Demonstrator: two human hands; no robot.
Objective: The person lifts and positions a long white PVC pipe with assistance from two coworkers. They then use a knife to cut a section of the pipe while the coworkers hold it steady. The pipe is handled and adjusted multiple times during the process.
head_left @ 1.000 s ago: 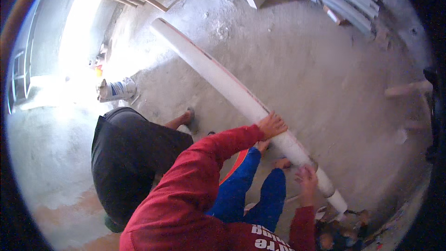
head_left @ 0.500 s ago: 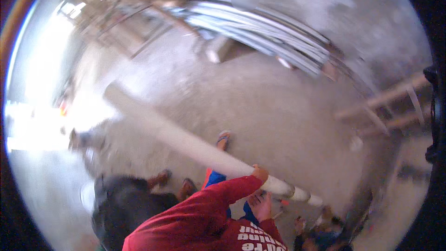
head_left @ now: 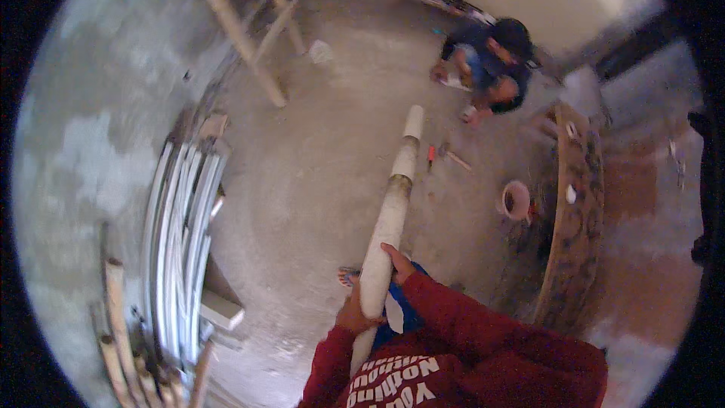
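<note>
A long white pipe [head_left: 383, 234] slants away from my body, with dark bands where it steps to a narrower far end. My left hand [head_left: 355, 313] grips it from the left side, close to my body. Farther along, my right hand [head_left: 399, 263] is closed on its right side, the thumb side showing on top. The fingers beneath the pipe are hidden. The pipe's near end passes down beside my red shirt and is partly covered.
A person [head_left: 495, 60] in dark clothes crouches at the far right. A red-handled tool [head_left: 431, 154], a hammer-like tool [head_left: 458, 160] and a pink bucket [head_left: 516, 200] sit on the floor. Metal lengths [head_left: 181, 242] and wooden poles [head_left: 115, 295] lie left, below a wooden frame [head_left: 249, 45].
My view has swung round to the right with the pipe, whose narrow end now points away from me. My right hand, earlier open near the pipe, now holds it.
</note>
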